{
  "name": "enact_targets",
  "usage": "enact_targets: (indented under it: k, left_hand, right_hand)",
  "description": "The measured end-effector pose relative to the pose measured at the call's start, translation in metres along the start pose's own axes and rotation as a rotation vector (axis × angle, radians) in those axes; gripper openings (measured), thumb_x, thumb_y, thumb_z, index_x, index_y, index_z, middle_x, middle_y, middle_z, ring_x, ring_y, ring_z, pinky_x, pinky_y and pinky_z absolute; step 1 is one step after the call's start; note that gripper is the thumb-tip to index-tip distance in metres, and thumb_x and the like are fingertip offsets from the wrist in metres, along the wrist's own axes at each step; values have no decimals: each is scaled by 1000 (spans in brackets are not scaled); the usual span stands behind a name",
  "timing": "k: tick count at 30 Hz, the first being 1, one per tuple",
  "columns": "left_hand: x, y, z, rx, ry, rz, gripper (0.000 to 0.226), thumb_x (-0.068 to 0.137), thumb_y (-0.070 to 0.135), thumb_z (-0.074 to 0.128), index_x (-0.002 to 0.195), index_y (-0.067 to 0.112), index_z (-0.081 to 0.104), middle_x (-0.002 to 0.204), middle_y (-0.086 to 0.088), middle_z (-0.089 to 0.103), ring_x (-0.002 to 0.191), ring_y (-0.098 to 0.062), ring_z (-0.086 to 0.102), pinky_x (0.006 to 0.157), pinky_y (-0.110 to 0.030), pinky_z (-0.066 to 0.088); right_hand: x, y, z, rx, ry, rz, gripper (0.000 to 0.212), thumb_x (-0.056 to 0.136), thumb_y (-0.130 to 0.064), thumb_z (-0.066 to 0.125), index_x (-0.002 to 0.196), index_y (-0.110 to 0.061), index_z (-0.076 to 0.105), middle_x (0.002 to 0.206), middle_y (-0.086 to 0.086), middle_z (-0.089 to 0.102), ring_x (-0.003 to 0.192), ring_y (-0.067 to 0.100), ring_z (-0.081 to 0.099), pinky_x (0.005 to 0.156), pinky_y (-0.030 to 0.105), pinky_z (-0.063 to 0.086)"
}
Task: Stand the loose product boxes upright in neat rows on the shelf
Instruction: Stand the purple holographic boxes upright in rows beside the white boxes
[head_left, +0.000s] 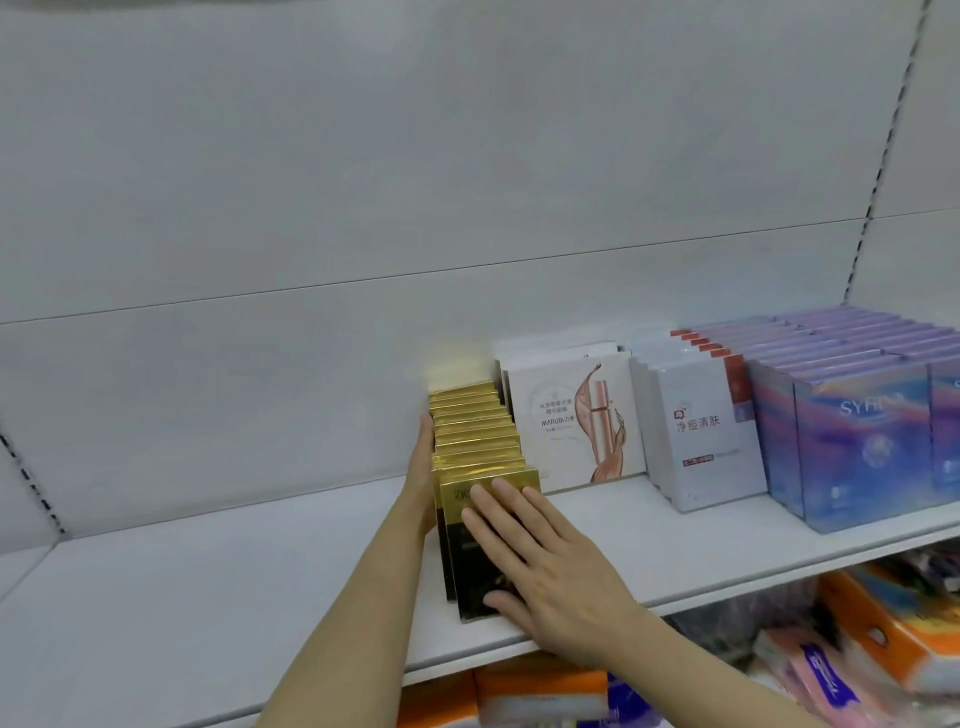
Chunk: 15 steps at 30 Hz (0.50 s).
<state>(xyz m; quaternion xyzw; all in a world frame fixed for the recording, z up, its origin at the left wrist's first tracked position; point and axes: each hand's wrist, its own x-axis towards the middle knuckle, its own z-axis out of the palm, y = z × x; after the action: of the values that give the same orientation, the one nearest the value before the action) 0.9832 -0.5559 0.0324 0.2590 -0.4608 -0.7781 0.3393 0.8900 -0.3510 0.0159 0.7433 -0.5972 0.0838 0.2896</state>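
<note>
Gold-and-black boxes (480, 467) stand upright in one row, front to back, at the left end of the stocked run on the white shelf (208, 597). Right hand (535, 561) lies flat on the row's front face, fingers spread, gripping nothing; likely pressing the row back. Left hand (423, 467) is flat along the row's left side, apparently as a guide. White boxes (571, 421) stand just right of the row.

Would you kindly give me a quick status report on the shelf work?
Left hand flat against gold box row, left side. Right hand flat on front box, open. Row upright beside white boxes. Nothing in the way.
</note>
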Motion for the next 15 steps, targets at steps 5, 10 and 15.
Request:
enact_targets:
  k: [5, 10, 15]
  left_hand:
    - [7, 4, 0, 94, 62, 29, 74, 98, 67, 22, 121, 13, 67, 119, -17, 70, 111, -31, 67, 102, -46, 47]
    - [-4, 3, 23, -98, 124, 52, 78, 92, 65, 39, 137, 2, 54, 139, -26, 53, 129, -42, 51, 110, -57, 38]
    - [-16, 2, 30, -116, 214, 96, 52, 96, 55, 41, 111, 10, 63, 123, -19, 60, 111, -34, 61, 96, -51, 51]
  right_hand:
    - [-6, 15, 4, 7, 7, -29, 74, 99, -56, 36, 156, -15, 11, 164, 7, 1, 150, 24, 1, 118, 41, 10]
    - [-7, 10, 8, 39, 17, 3, 73, 100, -54, 35, 156, -14, 10, 163, 8, 1, 150, 26, 1, 118, 43, 10]
    - [-6, 9, 8, 49, 27, -1, 74, 100, -53, 36, 156, -13, 10, 163, 9, 0, 150, 27, 1, 118, 43, 10]
